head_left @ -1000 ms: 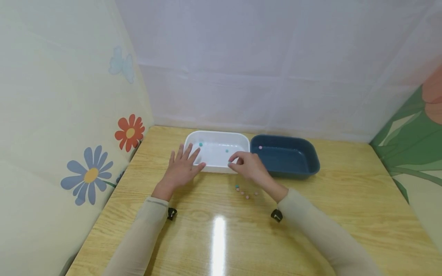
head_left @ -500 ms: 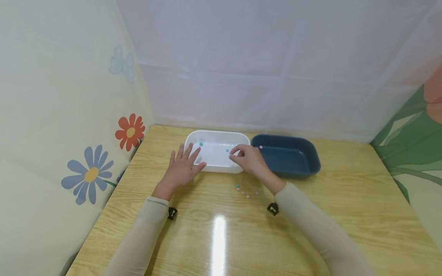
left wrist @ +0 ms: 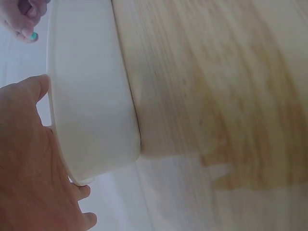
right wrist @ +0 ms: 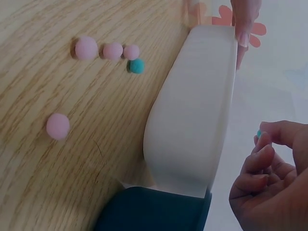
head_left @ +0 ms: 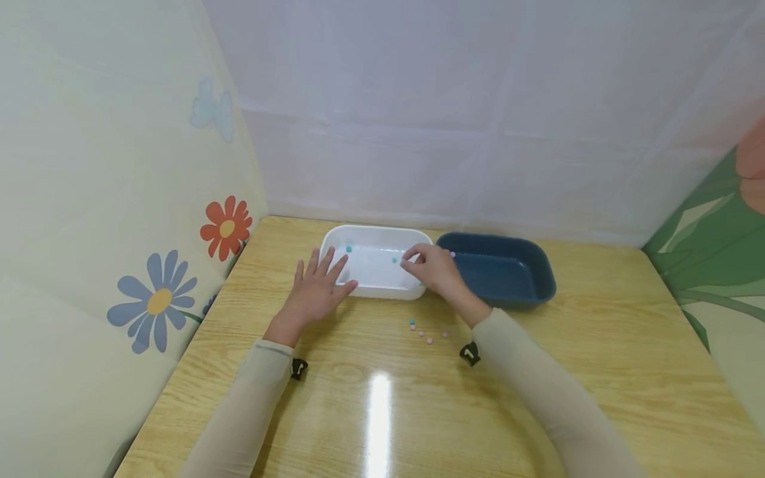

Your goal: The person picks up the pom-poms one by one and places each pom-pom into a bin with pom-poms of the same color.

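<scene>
My right hand (head_left: 436, 271) pinches a tiny teal pom-pom (right wrist: 259, 133) between thumb and forefinger, over the right part of the white tray (head_left: 376, 292). Spread fingers of my left hand (head_left: 313, 292) rest across that tray's front left rim; in the left wrist view, the thumb lies at the rim. Inside the white tray sit a teal pom-pom (head_left: 349, 249) at the back left and another teal pom-pom (head_left: 394, 260) near the right fingertips. On the table in front lie several pink pom-poms (right wrist: 86, 48) and one teal pom-pom (right wrist: 136, 66).
A dark blue tray (head_left: 508, 304) stands against the white one's right side, with a pink pom-pom (head_left: 452, 255) at its back left, partly behind my right hand. A white cloth (head_left: 418, 133) hangs behind the wooden table (head_left: 335, 411).
My right hand has moved slightly back and to the right over the white tray, still pinching. The left hand stays on the rim.
</scene>
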The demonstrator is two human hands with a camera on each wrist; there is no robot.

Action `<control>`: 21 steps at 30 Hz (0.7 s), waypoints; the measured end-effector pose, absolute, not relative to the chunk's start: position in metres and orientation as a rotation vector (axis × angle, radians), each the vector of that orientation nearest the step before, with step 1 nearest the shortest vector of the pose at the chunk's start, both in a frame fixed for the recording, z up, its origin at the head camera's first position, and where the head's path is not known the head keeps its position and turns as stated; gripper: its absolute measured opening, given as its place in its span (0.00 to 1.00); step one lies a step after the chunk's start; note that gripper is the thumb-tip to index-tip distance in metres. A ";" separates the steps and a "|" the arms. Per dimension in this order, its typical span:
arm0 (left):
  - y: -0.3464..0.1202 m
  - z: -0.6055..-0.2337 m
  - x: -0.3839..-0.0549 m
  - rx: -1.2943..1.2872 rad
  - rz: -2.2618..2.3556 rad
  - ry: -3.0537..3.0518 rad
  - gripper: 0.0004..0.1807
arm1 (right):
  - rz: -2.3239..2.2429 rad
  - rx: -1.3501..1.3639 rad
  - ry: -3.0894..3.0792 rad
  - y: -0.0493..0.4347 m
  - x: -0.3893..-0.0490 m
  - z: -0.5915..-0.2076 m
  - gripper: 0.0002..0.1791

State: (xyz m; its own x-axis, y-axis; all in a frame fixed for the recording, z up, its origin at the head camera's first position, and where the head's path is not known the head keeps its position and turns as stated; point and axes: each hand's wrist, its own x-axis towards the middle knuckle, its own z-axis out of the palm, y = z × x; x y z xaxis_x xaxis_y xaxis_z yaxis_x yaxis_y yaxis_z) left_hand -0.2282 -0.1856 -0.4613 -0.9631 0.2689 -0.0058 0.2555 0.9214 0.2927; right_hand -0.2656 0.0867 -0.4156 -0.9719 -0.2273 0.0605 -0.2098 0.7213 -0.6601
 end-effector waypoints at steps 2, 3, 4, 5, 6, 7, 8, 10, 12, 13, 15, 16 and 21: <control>-0.185 -0.461 -0.228 0.413 0.453 3.032 0.43 | -1.106 -0.352 2.888 0.087 -0.267 -0.416 0.12; -0.185 -0.461 -0.228 0.412 0.454 3.031 0.43 | -1.105 -0.347 2.886 0.088 -0.268 -0.416 0.12; -0.185 -0.462 -0.228 0.411 0.451 3.031 0.43 | -1.104 -0.341 2.883 0.088 -0.269 -0.416 0.12; -0.185 -0.462 -0.228 0.411 0.451 3.031 0.43 | -1.104 -0.334 2.882 0.088 -0.269 -0.417 0.13; -0.186 -0.462 -0.228 0.411 0.449 3.031 0.43 | -1.105 -0.330 2.881 0.088 -0.270 -0.417 0.13; -0.186 -0.462 -0.228 0.411 0.447 3.033 0.43 | -1.103 -0.325 2.882 0.088 -0.271 -0.417 0.13; -0.186 -0.463 -0.228 0.411 0.444 3.035 0.43 | -1.099 -0.319 2.882 0.088 -0.271 -0.417 0.13; -0.186 -0.463 -0.228 0.411 0.438 3.036 0.43 | -1.094 -0.304 2.886 0.088 -0.273 -0.417 0.13; -0.186 -0.463 -0.228 0.412 0.435 3.035 0.43 | -1.087 -0.287 2.892 0.088 -0.275 -0.417 0.13; -0.186 -0.463 -0.228 0.413 0.437 3.035 0.43 | -1.084 -0.277 2.893 0.088 -0.276 -0.418 0.13; -0.186 -0.463 -0.228 0.413 0.446 3.031 0.43 | -1.086 -0.259 2.892 0.088 -0.279 -0.418 0.13; -0.186 -0.462 -0.228 0.415 0.448 3.032 0.43 | -1.083 -0.251 2.892 0.088 -0.280 -0.419 0.14; -0.186 -0.461 -0.227 0.418 0.465 3.036 0.43 | -1.068 -0.207 2.880 0.089 -0.288 -0.419 0.14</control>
State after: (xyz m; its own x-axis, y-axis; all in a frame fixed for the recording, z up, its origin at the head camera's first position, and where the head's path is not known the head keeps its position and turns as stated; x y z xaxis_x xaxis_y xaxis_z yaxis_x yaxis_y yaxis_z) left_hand -0.2275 -0.1861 -0.4611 -0.9628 0.2701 -0.0004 0.2576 0.9187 0.2994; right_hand -0.2876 0.0889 -0.4186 -0.9890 -0.1474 -0.0126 -0.1035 0.7504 -0.6529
